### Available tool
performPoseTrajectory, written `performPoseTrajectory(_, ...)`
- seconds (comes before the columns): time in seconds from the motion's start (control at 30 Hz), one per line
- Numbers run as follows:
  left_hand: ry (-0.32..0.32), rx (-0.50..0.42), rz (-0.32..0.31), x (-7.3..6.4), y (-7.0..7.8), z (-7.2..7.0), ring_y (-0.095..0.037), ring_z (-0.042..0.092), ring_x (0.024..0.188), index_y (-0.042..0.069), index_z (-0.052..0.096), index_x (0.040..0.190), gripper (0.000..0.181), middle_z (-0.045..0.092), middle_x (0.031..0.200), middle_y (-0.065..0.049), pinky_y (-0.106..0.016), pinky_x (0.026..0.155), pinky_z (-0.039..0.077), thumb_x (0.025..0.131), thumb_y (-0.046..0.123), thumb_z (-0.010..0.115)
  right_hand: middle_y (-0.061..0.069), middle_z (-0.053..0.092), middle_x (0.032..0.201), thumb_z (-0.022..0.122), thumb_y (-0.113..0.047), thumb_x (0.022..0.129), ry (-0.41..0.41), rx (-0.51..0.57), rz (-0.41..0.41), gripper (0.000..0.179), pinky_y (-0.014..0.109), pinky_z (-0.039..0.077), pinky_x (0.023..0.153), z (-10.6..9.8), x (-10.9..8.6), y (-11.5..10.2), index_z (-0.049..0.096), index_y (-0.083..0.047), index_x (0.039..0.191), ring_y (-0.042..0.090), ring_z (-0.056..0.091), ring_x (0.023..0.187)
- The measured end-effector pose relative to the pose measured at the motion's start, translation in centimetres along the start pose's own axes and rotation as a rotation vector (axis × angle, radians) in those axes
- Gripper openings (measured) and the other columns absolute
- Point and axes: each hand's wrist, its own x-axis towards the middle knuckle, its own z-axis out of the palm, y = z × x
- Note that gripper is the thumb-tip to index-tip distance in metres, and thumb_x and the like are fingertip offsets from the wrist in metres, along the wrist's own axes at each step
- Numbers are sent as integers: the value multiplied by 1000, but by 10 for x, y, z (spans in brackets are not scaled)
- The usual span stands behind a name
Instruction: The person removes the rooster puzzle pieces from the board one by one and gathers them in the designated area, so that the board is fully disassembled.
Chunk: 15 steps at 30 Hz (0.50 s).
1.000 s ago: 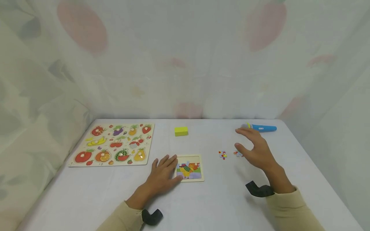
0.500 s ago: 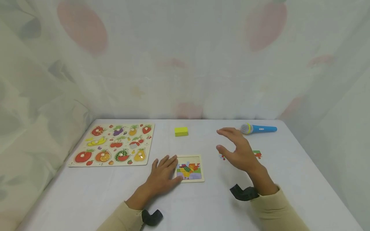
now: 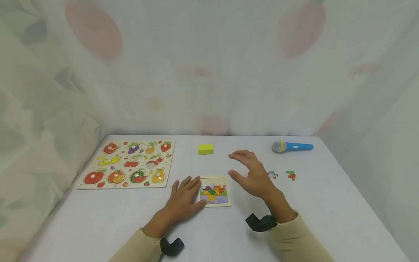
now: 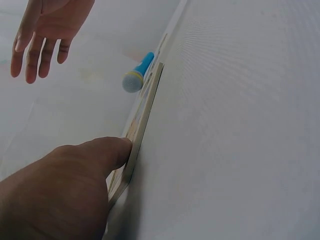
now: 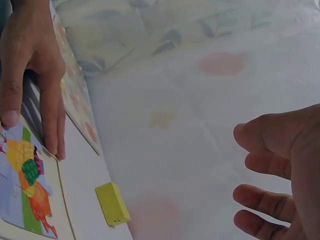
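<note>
A small jigsaw puzzle in a pale wooden tray (image 3: 214, 205) lies at the middle of the table, showing a partly assembled coloured bird picture. My left hand (image 3: 184, 200) rests on its left edge with fingers extended; in the left wrist view the thumb (image 4: 112, 150) touches the tray's side. My right hand (image 3: 253, 178) hovers to the right of the tray, thumb and fingers apart, and I see nothing between them. Loose jigsaw pieces lie beyond it: one piece (image 3: 272, 175), another with green and red (image 3: 291, 175), and a third mostly hidden behind the hand.
A fruit peg puzzle board (image 3: 131, 164) lies at the left. Toward the back of the table are a yellow block (image 3: 205, 149) and, farther right, a blue toy microphone (image 3: 296, 146). Patterned cloth (image 3: 212, 72) hangs behind the table and along its sides.
My right hand has moved left from above the loose pieces toward the tray, uncovering the microphone head and the rightmost pieces. The left hand stays in place.
</note>
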Motion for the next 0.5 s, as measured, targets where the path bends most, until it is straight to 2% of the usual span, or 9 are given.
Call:
performPoseTrajectory(0.2, -4, 5, -8, 0, -1, 0, -30, 24, 141, 9, 45, 145, 74, 34, 153, -1, -62, 107, 10, 90, 56, 57, 5, 53, 130, 72, -20, 87, -30, 7, 37, 44, 50, 40, 97, 15, 1, -1, 62, -11, 130, 23, 44, 123)
performPoseTrajectory(0.5, 5, 3, -5, 1, 0, 1, -30, 25, 140, 9, 46, 144, 74, 35, 152, -1, -63, 107, 11, 89, 56, 58, 6, 56, 124, 73, -15, 85, -39, 32, -38, 41, 48, 43, 93, 40, 2, 7, 64, -7, 124, 24, 48, 116)
